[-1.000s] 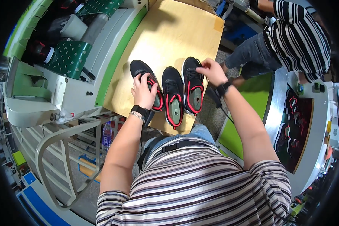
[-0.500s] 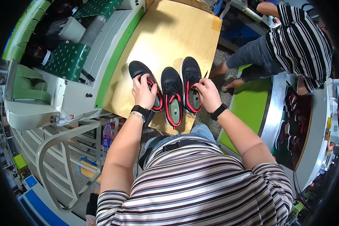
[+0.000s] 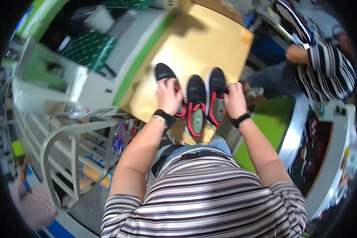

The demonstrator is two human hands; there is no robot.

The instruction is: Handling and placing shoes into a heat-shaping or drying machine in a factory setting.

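Observation:
Three black sneakers with red lining stand side by side on a light wooden board, toes pointing away from me. My left hand [image 3: 169, 97] has its fingers bent over the opening of the left sneaker [image 3: 164, 72] and grips it there. Untouched between my hands is the middle sneaker [image 3: 195, 87], its grey-green insole showing. At the outer collar of the right sneaker [image 3: 217, 81], my right hand [image 3: 235, 101] is closed on the edge. Motion blur softens the fingertips, and part of the left sneaker is hidden beneath my hand.
The wooden board [image 3: 210, 43] meets a machine with a green perforated belt [image 3: 87, 49] at left. A grey metal rail [image 3: 51, 150] stands nearer, beside a bottle [image 3: 119, 139]. At right are a co-worker in a striped shirt [image 3: 331, 71], a green surface [image 3: 269, 123] and shelved shoes [image 3: 309, 146].
The whole view has shifted, with the board and sneakers now farther right. My hands stay at the same two sneakers. A shoe now shows by the co-worker, and another person appears at lower left.

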